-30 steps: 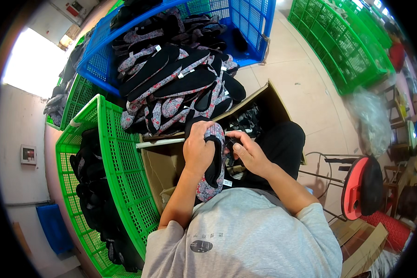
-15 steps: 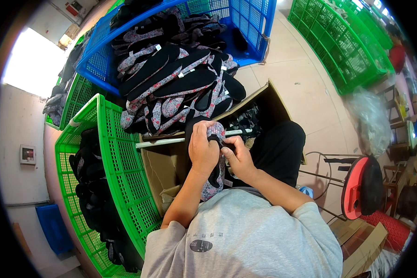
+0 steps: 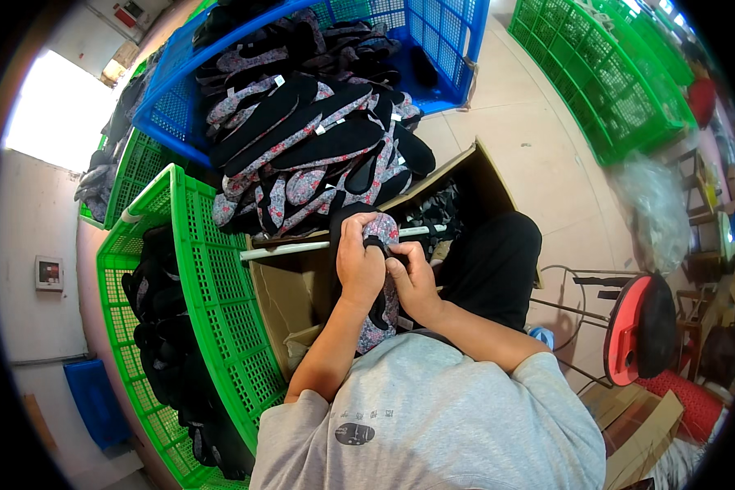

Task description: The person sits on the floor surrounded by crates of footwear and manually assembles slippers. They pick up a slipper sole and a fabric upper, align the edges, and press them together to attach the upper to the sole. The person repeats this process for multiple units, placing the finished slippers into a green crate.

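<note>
My left hand [image 3: 359, 263] grips the upper part of a floral-patterned slipper [image 3: 381, 230] with a black strap, held upright above my lap. My right hand [image 3: 412, 278] presses against the slipper's black strap from the right side, fingers curled on it. The slipper's lower end [image 3: 375, 331] shows below my hands. Both hands hover over an open cardboard box [image 3: 290, 294] in front of me.
A blue crate [image 3: 433, 57] heaped with floral and black slippers [image 3: 318, 139] stands ahead. A green crate [image 3: 212, 310] with dark items is at my left. More green crates [image 3: 612, 73] are at far right. A red stool [image 3: 629, 331] stands at right.
My right hand has moved in from the slipper's right edge onto the strap next to my left hand. The slipper has stayed upright in about the same place.
</note>
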`<state>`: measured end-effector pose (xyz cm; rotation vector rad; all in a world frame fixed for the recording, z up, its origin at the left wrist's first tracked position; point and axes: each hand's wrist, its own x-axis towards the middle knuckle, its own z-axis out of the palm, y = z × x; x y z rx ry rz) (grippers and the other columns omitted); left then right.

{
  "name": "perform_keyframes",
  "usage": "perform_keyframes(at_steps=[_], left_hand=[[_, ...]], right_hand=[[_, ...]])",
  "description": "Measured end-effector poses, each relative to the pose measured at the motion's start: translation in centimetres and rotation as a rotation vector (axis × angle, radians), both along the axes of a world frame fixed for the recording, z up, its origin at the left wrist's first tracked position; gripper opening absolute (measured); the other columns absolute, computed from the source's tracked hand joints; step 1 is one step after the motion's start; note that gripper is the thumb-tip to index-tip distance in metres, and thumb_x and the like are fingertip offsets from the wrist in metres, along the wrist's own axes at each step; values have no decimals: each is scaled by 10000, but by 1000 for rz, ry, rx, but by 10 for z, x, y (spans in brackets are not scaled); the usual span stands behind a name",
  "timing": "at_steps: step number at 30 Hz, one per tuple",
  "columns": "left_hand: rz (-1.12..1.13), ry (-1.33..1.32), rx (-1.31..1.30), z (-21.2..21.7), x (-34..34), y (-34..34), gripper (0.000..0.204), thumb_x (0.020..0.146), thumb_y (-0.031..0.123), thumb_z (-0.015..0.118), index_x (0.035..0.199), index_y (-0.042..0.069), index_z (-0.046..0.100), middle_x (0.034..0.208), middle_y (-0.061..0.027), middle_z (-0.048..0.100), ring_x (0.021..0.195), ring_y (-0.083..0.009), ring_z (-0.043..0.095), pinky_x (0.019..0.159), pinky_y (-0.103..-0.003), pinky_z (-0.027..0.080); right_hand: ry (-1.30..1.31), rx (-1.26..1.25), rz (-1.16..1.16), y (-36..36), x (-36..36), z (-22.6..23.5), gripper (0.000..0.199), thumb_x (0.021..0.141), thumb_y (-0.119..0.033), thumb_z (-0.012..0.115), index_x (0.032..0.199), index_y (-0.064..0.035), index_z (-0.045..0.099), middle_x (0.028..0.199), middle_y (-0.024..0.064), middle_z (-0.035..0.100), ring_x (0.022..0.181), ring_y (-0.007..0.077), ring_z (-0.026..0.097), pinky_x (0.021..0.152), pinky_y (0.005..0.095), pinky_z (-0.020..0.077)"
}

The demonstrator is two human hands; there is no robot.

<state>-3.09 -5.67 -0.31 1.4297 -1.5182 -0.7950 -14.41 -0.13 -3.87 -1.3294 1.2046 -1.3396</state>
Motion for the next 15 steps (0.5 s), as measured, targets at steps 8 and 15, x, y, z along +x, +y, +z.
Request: perform_keyframes(at_steps=[8, 15], left_hand=[[0, 25, -14, -7, 1, -2, 416, 711, -35, 419, 1084, 4, 599, 1118, -158, 593, 1081, -352, 568, 985, -374, 430], [9, 43, 1, -2, -2, 0, 418, 713, -43, 413, 1082, 4, 604, 1112, -158, 597, 1076, -350, 570, 986, -371, 427]], right_hand=[[36, -22, 4, -3, -2, 3, 272, 1017, -225, 563, 1141, 14, 518, 1040, 112, 550, 949, 187, 556, 861, 302, 457], [3, 6, 24, -2, -2, 2, 247, 1018, -211, 562, 1135, 1, 515, 1030, 95, 552, 930, 161, 548, 841, 291, 458]])
